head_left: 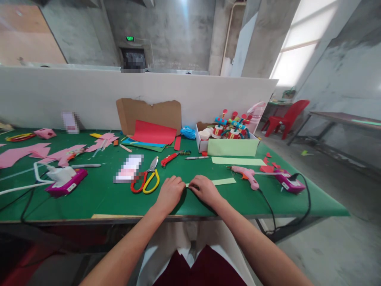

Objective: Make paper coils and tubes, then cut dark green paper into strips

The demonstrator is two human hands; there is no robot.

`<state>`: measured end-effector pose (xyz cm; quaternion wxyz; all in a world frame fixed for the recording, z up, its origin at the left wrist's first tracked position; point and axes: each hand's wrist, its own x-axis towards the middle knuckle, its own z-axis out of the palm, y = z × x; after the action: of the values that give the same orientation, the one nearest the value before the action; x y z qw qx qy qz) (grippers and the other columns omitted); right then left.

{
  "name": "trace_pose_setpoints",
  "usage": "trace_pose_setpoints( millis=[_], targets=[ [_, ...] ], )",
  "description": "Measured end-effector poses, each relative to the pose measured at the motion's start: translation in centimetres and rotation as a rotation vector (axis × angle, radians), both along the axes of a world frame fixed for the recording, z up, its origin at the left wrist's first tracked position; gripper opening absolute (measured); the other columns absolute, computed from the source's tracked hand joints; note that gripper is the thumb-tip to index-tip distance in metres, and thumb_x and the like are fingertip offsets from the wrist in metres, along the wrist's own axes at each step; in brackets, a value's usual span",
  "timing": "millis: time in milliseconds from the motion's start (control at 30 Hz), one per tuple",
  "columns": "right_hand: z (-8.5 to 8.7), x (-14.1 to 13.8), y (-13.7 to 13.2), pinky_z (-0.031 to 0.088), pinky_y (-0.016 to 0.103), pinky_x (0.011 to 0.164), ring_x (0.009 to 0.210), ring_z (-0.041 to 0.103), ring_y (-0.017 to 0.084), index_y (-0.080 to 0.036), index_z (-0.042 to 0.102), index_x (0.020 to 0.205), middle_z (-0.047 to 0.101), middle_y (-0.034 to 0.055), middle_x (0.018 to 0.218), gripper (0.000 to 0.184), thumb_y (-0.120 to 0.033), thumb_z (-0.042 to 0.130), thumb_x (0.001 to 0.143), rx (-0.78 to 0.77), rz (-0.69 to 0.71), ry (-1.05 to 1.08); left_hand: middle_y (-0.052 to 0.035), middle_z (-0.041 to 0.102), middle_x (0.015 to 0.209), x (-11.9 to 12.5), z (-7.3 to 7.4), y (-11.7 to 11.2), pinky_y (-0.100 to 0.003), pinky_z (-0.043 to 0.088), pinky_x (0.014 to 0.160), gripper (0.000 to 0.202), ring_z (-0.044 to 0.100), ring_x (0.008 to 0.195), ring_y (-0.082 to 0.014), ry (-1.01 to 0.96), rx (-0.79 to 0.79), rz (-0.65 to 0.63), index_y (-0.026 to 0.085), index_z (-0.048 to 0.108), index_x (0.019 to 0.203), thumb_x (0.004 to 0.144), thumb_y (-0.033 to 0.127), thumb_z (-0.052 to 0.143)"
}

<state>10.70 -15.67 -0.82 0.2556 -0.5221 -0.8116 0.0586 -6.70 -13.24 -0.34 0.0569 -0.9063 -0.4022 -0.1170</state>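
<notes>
Both my hands rest on the green table (98,198) near its front edge, close together. My left hand (170,192) is curled, fingertips pinched at the end of a pale green paper strip (224,181). My right hand (204,189) is also curled, its fingers pinched on the same strip, which sticks out to the right of it. Red and yellow scissors (146,179) lie just left of my left hand. A pink glue gun (245,174) lies to the right of the strip.
A white box (232,147) with colourful paper figures stands at the back right, a longer pale green strip (238,161) before it. Cardboard and red paper (153,133) lean on the white partition. Pink power strips (66,184) (290,182), cables, pink cut paper (24,154), a red utility knife (169,158).
</notes>
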Motion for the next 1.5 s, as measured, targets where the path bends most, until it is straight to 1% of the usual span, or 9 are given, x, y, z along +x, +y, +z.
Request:
trace_pose_setpoints(
  millis=[167, 400, 500, 733, 867, 1033, 1233, 1367, 1500],
  targets=[
    [-0.3, -0.2, -1.6, 0.04, 0.028, 0.071, 0.078, 0.056, 0.017, -0.017, 0.067, 0.082, 0.063, 0.0043, 0.077, 0.011, -0.018, 0.059, 0.089, 0.056, 0.042, -0.096, -0.0054, 0.061, 0.081, -1.0, 0.0, -1.0, -0.035, 0.036, 0.073, 0.023, 0.052, 0.083, -0.0207, 0.009, 0.039, -0.071, 0.018, 0.064, 0.078, 0.092, 0.013, 0.047],
    [-0.3, -0.7, -2.3, 0.041, 0.028, 0.071, 0.078, 0.057, 0.017, -0.016, 0.069, 0.08, 0.065, 0.0054, 0.078, 0.013, -0.018, 0.061, 0.089, 0.038, 0.046, -0.051, -0.0053, 0.06, 0.079, -1.9, 0.1, -2.7, -0.035, 0.037, 0.071, 0.024, 0.051, 0.08, -0.021, 0.026, 0.043, -0.059, 0.019, 0.064, 0.079, 0.092, 0.01, 0.045],
    [-0.4, -0.7, -2.4, 0.042, 0.027, 0.071, 0.078, 0.057, 0.017, -0.017, 0.071, 0.081, 0.066, 0.0048, 0.079, 0.01, -0.019, 0.064, 0.087, 0.022, 0.053, -0.001, -0.0051, 0.061, 0.083, -1.6, 0.0, -2.9, -0.034, 0.038, 0.072, 0.022, 0.051, 0.082, -0.0212, 0.014, 0.008, -0.073, 0.019, 0.064, 0.084, 0.092, 0.012, 0.045],
    [-0.3, -0.5, -2.4, 0.044, 0.027, 0.072, 0.079, 0.059, 0.016, -0.018, 0.071, 0.08, 0.066, 0.0043, 0.078, 0.01, -0.018, 0.064, 0.087, 0.004, 0.037, 0.064, -0.0048, 0.061, 0.085, -1.1, -0.5, -2.2, -0.032, 0.04, 0.076, 0.023, 0.051, 0.086, -0.0204, -0.095, -0.104, -0.075, 0.018, 0.065, 0.083, 0.094, 0.014, 0.045],
    [-0.2, -0.5, -2.5, 0.044, 0.026, 0.07, 0.077, 0.059, 0.016, -0.018, 0.07, 0.078, 0.065, 0.0041, 0.076, 0.011, -0.018, 0.064, 0.087, -0.004, 0.043, 0.074, -0.0053, 0.059, 0.082, -1.3, -0.5, -2.2, -0.033, 0.039, 0.075, 0.026, 0.05, 0.083, -0.0203, -0.09, -0.085, -0.106, 0.018, 0.064, 0.079, 0.095, 0.017, 0.044],
    [-0.3, -0.3, -3.1, 0.045, 0.027, 0.073, 0.08, 0.06, 0.016, -0.019, 0.071, 0.079, 0.067, 0.0048, 0.078, 0.012, -0.018, 0.062, 0.087, 0.001, 0.109, 0.092, -0.0056, 0.059, 0.082, -2.2, -0.6, -2.8, -0.033, 0.04, 0.076, 0.026, 0.05, 0.084, -0.0205, -0.113, -0.084, -0.111, 0.017, 0.065, 0.079, 0.094, 0.014, 0.043],
    [-0.1, -0.4, -2.9, 0.046, 0.026, 0.071, 0.078, 0.062, 0.015, -0.019, 0.072, 0.075, 0.067, 0.0034, 0.076, 0.01, -0.014, 0.067, 0.083, -0.075, 0.058, 0.22, -0.0048, 0.061, 0.082, -2.4, -0.5, -2.2, -0.032, 0.041, 0.076, 0.024, 0.051, 0.083, -0.0191, -0.218, -0.16, -0.132, 0.019, 0.068, 0.084, 0.093, 0.015, 0.046],
    [0.2, -0.4, -2.8, 0.046, 0.026, 0.071, 0.076, 0.062, 0.015, -0.02, 0.072, 0.072, 0.068, 0.0022, 0.074, 0.01, -0.014, 0.069, 0.081, -0.11, -0.011, 0.253, -0.004, 0.062, 0.08, -2.4, -0.5, -1.6, -0.031, 0.041, 0.075, 0.022, 0.053, 0.082, -0.0181, -0.311, -0.219, -0.15, 0.019, 0.068, 0.082, 0.092, 0.018, 0.049],
    [0.6, 0.0, -3.0, 0.045, 0.026, 0.069, 0.073, 0.062, 0.015, -0.019, 0.072, 0.071, 0.068, 0.002, 0.073, 0.009, -0.016, 0.071, 0.08, -0.181, -0.111, 0.238, -0.0043, 0.063, 0.08, -2.4, -0.5, -1.4, -0.03, 0.042, 0.074, 0.02, 0.055, 0.081, -0.0178, -0.348, -0.277, -0.104, 0.018, 0.067, 0.081, 0.092, 0.021, 0.05]
  ],
)
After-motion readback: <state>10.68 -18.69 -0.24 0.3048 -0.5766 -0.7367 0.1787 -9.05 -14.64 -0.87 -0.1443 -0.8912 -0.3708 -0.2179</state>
